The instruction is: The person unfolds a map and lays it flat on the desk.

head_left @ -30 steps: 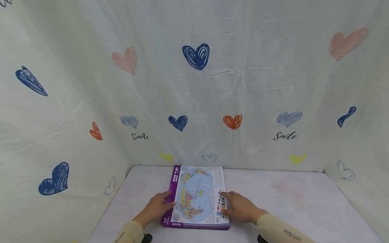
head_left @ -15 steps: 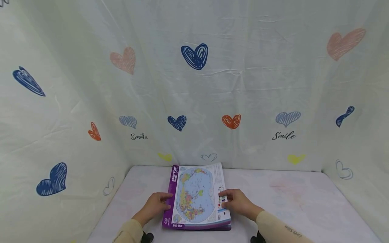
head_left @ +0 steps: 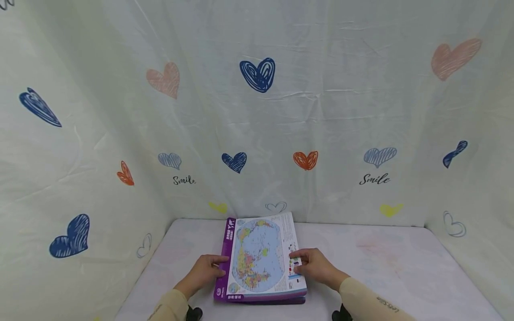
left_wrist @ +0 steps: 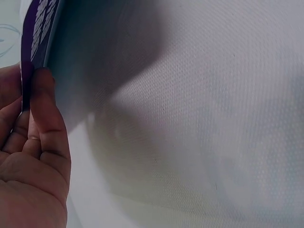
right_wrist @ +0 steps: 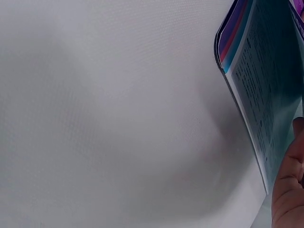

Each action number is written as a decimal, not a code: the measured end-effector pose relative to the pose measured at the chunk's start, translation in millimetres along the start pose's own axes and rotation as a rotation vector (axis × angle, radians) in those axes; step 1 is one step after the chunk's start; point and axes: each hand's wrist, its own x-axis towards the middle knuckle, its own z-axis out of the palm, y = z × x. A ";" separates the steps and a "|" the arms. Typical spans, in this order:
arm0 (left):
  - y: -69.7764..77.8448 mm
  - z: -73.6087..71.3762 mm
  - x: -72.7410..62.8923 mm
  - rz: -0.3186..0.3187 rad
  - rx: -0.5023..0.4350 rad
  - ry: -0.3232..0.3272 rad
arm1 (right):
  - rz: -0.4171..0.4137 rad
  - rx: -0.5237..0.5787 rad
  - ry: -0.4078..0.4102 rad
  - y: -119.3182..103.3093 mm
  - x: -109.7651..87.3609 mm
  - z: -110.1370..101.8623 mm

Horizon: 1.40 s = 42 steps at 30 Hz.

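Observation:
A world map sheet [head_left: 263,252] with a purple border along its left side is at the front middle of the table. My left hand [head_left: 204,269] pinches its left border, fingers on one side and thumb on the other in the head view. On the opposite edge my right hand [head_left: 319,267] grips beside the colour legend. Below the sheet's near right corner shows the dark corner of a second flat piece [head_left: 296,301]. In the left wrist view the purple border [left_wrist: 35,33] runs between the fingers. The right wrist view shows a rounded, printed piece [right_wrist: 259,80] under a raised one.
The white table [head_left: 373,267] extends to both sides. A pale curtain [head_left: 329,102] printed with hearts hangs right behind it and along the sides. Black wrist straps [head_left: 341,313] and beige sleeves [head_left: 373,303] show at the bottom.
The map sheet has risen at its right side and far edge, uncovering the dark corner below. My right hand has shifted slightly and closed on the edge; the left fingers have drawn in on the border.

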 end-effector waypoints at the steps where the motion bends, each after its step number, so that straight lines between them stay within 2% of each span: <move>1: -0.3 -0.1 0.2 0.001 0.000 0.002 | 0.002 0.000 0.000 0.0 0.3 -0.2; 12: -2.4 -4.4 1.7 0.020 0.001 0.001 | 0.002 -0.004 0.026 2.9 1.7 -5.3; 16: -3.6 -6.6 1.1 0.038 0.012 0.019 | 0.007 -0.009 0.040 2.8 -0.2 -9.9; 22: -9.1 -11.1 -0.2 0.026 0.026 0.045 | 0.035 -0.041 0.077 1.5 -5.9 -17.6; 26: -13.0 -15.1 -0.6 0.007 0.050 0.060 | 0.062 -0.089 0.129 -0.6 -12.0 -24.6; 30: -16.4 -20.0 -1.9 -0.022 0.074 0.077 | 0.090 -0.112 0.169 1.6 -16.7 -34.5; 38: -24.0 -34.5 -6.5 -0.042 0.110 0.110 | 0.060 -0.087 0.153 13.3 -28.9 -66.3; 42: -28.7 -44.0 -8.8 -0.044 0.126 0.135 | 0.090 -0.073 0.175 15.4 -38.3 -83.9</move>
